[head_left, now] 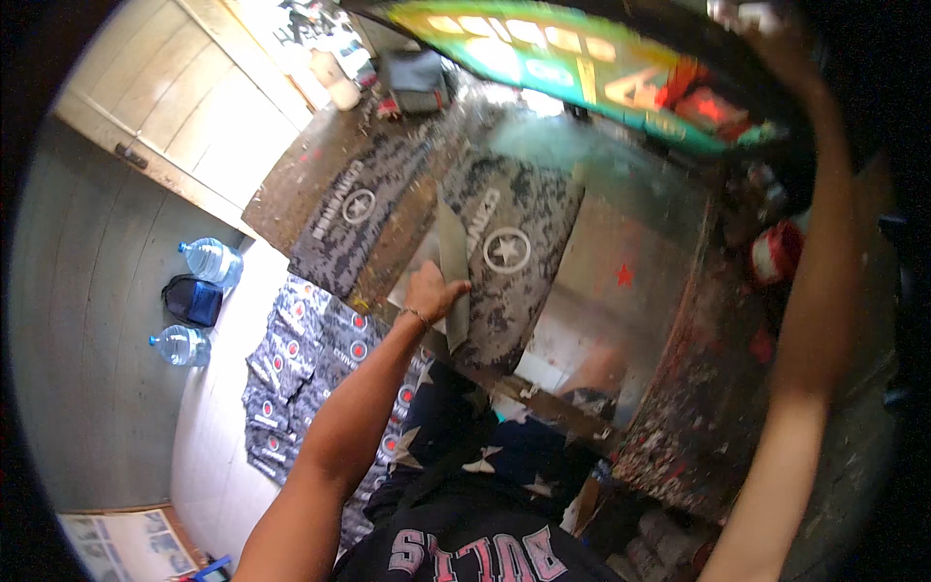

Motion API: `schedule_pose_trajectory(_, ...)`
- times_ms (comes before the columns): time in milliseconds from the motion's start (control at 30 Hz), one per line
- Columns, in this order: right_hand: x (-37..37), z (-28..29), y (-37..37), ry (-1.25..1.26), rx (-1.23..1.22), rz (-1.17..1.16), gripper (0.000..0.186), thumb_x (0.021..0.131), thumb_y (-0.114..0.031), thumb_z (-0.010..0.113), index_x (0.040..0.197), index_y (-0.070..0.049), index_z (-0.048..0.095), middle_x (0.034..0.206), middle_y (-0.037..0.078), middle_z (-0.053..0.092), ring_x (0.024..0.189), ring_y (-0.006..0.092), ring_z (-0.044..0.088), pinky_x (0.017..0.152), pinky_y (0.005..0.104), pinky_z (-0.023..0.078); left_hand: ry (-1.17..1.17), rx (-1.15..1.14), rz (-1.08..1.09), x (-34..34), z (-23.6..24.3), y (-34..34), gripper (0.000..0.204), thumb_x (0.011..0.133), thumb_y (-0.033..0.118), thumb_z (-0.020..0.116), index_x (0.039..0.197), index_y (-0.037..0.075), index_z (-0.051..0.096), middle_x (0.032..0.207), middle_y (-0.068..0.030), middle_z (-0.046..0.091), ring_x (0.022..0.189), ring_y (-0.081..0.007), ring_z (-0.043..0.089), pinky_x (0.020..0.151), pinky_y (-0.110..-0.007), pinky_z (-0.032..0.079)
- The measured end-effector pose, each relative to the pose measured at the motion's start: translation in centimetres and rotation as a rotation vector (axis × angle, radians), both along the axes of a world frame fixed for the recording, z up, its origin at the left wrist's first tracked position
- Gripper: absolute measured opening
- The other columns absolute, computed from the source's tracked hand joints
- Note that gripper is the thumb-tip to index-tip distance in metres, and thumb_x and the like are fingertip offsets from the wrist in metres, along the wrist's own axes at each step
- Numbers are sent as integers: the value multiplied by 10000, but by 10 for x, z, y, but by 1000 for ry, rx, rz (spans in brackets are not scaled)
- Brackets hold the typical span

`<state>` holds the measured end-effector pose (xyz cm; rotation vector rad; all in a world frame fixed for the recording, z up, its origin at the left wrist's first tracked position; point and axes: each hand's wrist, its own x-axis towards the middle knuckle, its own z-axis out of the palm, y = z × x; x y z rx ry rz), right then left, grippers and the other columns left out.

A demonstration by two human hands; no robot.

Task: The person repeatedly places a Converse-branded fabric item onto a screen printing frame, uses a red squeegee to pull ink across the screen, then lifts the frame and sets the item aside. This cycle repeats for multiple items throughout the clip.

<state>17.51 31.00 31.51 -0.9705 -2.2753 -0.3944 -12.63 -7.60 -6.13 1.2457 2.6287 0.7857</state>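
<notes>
My left hand (434, 291) grips a thin pale grey sheet (451, 242) that lies along the left side of a grey camouflage panel (529, 233) printed with a star in a ring. A narrower camouflage panel (349, 218) of similar print lies to the left on the stained worktable (276, 184). My right hand (786, 53) is raised at the upper right, at the top edge of a tilted, brightly coloured frame (543, 53); its fingers are blurred and dark. A metal plate (635, 320) with a red star lies right of the camouflage panel.
Printed camouflage pieces (291, 378) cover part of a white surface on the left, near two water bottles (211, 260) and a dark bag (194, 301). A grey container (417, 82) stands at the back. A red tin (774, 252) sits at the right. A light wooden door (165, 126) is at upper left.
</notes>
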Motion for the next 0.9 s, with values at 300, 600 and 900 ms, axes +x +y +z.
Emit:
schedule_pose_trajectory(300,-6,-7,-24,94,-162,47,675,947,-628,568,890,23,740,906,246,717,914,398,706,873,464,521,146,410,464,-66,48,-93,392,919,370,751,1029,7,649,962,-165,620,940,-333,586,867,-440,462)
schedule_pose_trajectory(600,-2,-4,-11,62,-146,117,717,974,-660,535,801,28,636,600,73,512,598,151,528,611,372,436,111,308,-457,62,66,-65,339,875,229,753,1156,62,661,1123,-150,614,1089,-346,575,996,-450,438)
schedule_pose_trajectory(900,14,-5,41,64,-144,184,752,956,-712,508,843,10,685,646,41,588,628,142,570,638,351,464,259,1,-814,90,38,-54,458,877,342,748,1311,229,655,1297,-123,544,1200,-308,516,972,-435,425)
